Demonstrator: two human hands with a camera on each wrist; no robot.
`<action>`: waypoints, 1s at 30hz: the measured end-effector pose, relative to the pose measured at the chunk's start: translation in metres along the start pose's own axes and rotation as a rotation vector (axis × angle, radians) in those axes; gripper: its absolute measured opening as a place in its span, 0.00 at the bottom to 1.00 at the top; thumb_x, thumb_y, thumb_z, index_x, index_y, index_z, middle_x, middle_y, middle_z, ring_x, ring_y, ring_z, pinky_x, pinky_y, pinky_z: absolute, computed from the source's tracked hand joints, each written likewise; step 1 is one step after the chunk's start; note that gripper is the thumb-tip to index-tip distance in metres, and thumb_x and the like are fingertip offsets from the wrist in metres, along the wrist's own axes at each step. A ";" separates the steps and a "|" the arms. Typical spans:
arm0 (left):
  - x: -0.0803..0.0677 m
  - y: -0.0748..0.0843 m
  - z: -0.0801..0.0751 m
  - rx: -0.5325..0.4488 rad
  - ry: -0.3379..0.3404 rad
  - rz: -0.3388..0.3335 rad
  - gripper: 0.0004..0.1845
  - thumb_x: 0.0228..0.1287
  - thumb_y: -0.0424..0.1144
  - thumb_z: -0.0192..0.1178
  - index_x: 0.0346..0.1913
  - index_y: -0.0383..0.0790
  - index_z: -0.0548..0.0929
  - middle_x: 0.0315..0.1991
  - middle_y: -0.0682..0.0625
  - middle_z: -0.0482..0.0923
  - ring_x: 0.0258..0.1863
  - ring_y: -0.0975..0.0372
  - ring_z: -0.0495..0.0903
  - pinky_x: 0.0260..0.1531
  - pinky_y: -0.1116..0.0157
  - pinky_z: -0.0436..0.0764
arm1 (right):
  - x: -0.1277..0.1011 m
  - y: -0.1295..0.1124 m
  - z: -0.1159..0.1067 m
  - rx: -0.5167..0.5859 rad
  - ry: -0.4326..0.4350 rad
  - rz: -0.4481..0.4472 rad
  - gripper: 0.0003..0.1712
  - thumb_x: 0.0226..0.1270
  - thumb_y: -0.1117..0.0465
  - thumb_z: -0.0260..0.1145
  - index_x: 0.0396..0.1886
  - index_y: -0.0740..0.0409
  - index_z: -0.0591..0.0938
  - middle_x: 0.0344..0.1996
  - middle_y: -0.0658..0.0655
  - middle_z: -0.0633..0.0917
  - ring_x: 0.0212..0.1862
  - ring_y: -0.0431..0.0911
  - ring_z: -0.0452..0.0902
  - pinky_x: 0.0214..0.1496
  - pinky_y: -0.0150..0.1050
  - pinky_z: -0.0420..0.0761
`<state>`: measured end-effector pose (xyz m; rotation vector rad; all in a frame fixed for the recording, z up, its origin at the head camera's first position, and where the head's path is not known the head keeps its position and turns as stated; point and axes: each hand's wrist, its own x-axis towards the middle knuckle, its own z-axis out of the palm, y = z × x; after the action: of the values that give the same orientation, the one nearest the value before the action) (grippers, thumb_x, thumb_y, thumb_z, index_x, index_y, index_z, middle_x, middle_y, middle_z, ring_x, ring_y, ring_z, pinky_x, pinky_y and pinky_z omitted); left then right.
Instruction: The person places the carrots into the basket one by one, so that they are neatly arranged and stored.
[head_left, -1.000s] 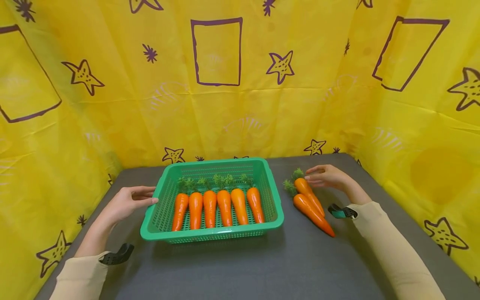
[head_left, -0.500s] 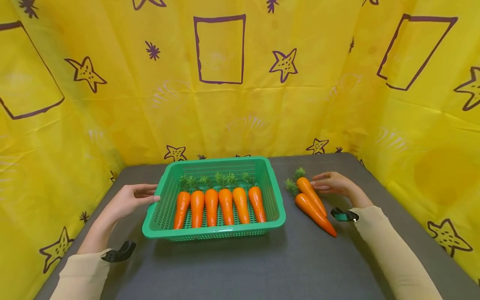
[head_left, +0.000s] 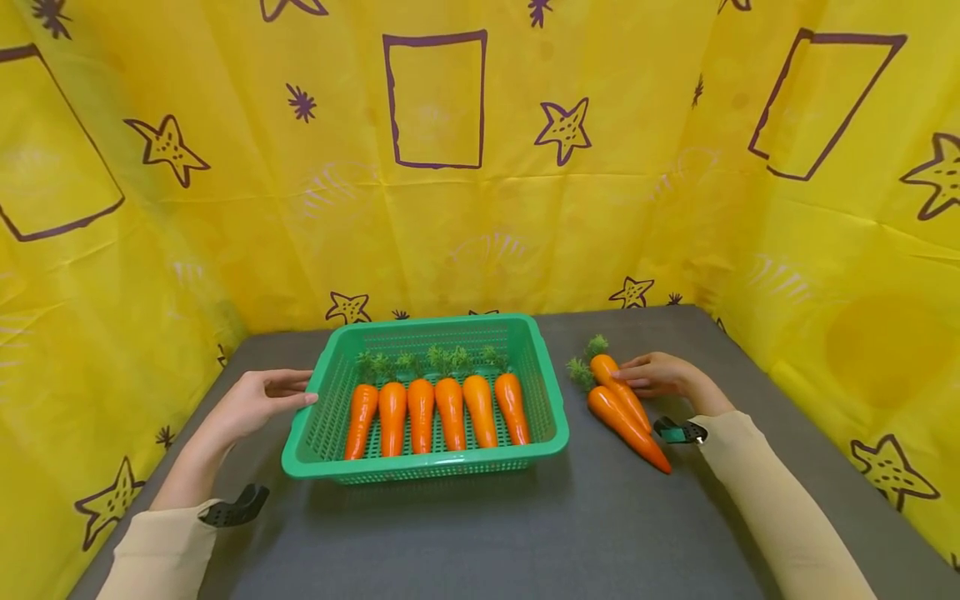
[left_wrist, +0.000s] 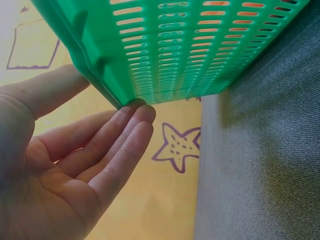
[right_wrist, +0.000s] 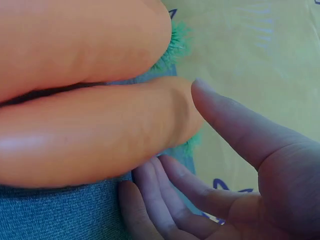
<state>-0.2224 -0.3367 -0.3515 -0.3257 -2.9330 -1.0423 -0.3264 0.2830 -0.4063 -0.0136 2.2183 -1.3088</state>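
A green plastic basket [head_left: 420, 467] stands on the grey table and holds several orange toy carrots [head_left: 450, 412] side by side, green tops away from me. My left hand [head_left: 300, 390] rests against its left rim. In the left wrist view the fingertips [left_wrist: 142, 112] touch under the basket's [left_wrist: 200, 45] edge and the thumb lies behind it. Two more carrots lie right of the basket. My right hand [head_left: 627, 375] holds the right-hand carrot [head_left: 617, 385], thumb on top and fingers tucked under it [right_wrist: 90, 140]. The other carrot [head_left: 626, 429] lies against it.
Yellow cloth [head_left: 480, 233] with purple stars and rectangles walls in the table [head_left: 480, 533] at the back and both sides. Bare grey surface lies in front of the basket and around the loose carrots.
My right hand has come down from above the carrot tops and closed onto the right-hand carrot. The left hand and the basket stay put.
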 end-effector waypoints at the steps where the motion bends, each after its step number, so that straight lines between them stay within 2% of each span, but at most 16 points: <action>1: 0.000 0.000 0.000 0.001 0.001 0.001 0.33 0.60 0.53 0.64 0.61 0.33 0.75 0.51 0.37 0.81 0.49 0.48 0.81 0.48 0.49 0.79 | 0.000 -0.001 0.001 -0.014 -0.001 0.003 0.42 0.68 0.49 0.60 0.69 0.74 0.60 0.66 0.71 0.66 0.55 0.46 0.77 0.61 0.45 0.76; 7: -0.002 0.000 -0.001 0.001 0.000 -0.001 0.32 0.60 0.53 0.64 0.61 0.33 0.75 0.51 0.38 0.81 0.49 0.48 0.81 0.48 0.48 0.79 | 0.000 -0.008 0.006 -0.053 0.008 0.028 0.42 0.65 0.48 0.64 0.67 0.75 0.63 0.64 0.71 0.68 0.61 0.53 0.72 0.58 0.43 0.78; 11: -0.002 0.001 -0.002 0.002 0.001 0.003 0.32 0.60 0.53 0.64 0.60 0.34 0.76 0.50 0.39 0.81 0.48 0.49 0.81 0.48 0.49 0.79 | 0.000 -0.011 0.008 -0.059 0.032 0.055 0.42 0.63 0.49 0.66 0.66 0.74 0.65 0.61 0.68 0.73 0.54 0.47 0.76 0.56 0.42 0.79; 15: -0.002 0.001 -0.002 0.001 -0.001 0.000 0.32 0.60 0.53 0.64 0.60 0.34 0.76 0.50 0.39 0.82 0.48 0.51 0.82 0.48 0.49 0.79 | 0.001 -0.014 0.009 -0.065 0.047 0.082 0.41 0.62 0.48 0.67 0.65 0.73 0.68 0.51 0.60 0.80 0.45 0.40 0.79 0.53 0.41 0.81; 19: -0.003 0.000 -0.003 0.005 0.003 -0.002 0.32 0.60 0.53 0.64 0.60 0.34 0.76 0.50 0.38 0.81 0.47 0.52 0.82 0.48 0.49 0.79 | 0.002 -0.016 0.010 -0.064 0.039 0.094 0.41 0.62 0.48 0.66 0.64 0.73 0.68 0.46 0.55 0.82 0.43 0.40 0.79 0.53 0.42 0.81; 30: 0.000 0.000 0.000 -0.027 -0.003 -0.020 0.33 0.59 0.53 0.64 0.61 0.34 0.75 0.51 0.38 0.81 0.49 0.49 0.81 0.49 0.49 0.79 | -0.001 -0.018 0.008 -0.038 -0.038 0.095 0.40 0.66 0.51 0.63 0.67 0.75 0.62 0.56 0.66 0.77 0.47 0.42 0.79 0.55 0.45 0.80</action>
<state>-0.2220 -0.3362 -0.3516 -0.2998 -2.9325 -1.0862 -0.3265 0.2673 -0.3941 0.0519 2.1845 -1.2060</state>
